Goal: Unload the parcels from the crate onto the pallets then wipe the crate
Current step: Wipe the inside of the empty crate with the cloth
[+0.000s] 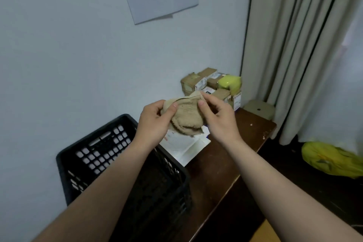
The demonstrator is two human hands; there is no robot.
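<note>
Fingers of the left hand [155, 122] and right hand [218, 116] pinched a crumpled beige terry cloth [186, 119] between them. Its long axis ran left to right, near the black perforated plastic crate [94, 143].

Crate [102, 151] near left on table [225, 163], against wall [68, 55], papers [184, 147] just beyond it, cloth [186, 116] between left hand [155, 120] and right hand [218, 118] above papers, parcels [198, 82] stacked at table's far end, stool [259, 109] right of them, curtain [294, 45] far right, bag [330, 161] on floor below.

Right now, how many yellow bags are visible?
2. One yellow bag sits among the cardboard boxes at the far end of the table; the other bag lies on the floor by the curtain. Boxes may hide more.
</note>
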